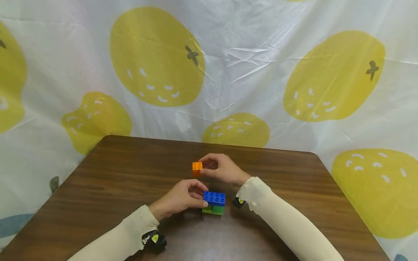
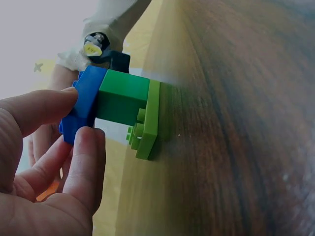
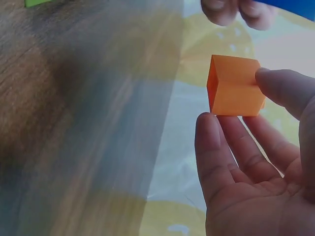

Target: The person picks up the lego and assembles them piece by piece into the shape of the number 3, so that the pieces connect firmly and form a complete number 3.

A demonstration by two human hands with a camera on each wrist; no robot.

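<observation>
My left hand [image 1: 180,198] pinches a blue building brick [image 1: 214,198] between thumb and fingers. This brick caps a stack: a green brick [image 2: 124,96] is beneath it, on a lime-green studded base [image 2: 148,129]. The green brick covers only part of the base, so the blue one overhangs bare studs on the side by my left hand. Just beyond the stack, my right hand [image 1: 226,169] holds a small orange brick [image 1: 197,168] at its fingertips. In the right wrist view, the orange brick [image 3: 235,87] shows its smooth faces, raised off the table.
A dark wooden table [image 1: 130,174] lies under everything. Behind it hangs a white cloth [image 1: 222,21] printed with yellow fruit, close to the table's far edge. Both sleeved wrists carry small black cameras [image 1: 156,240].
</observation>
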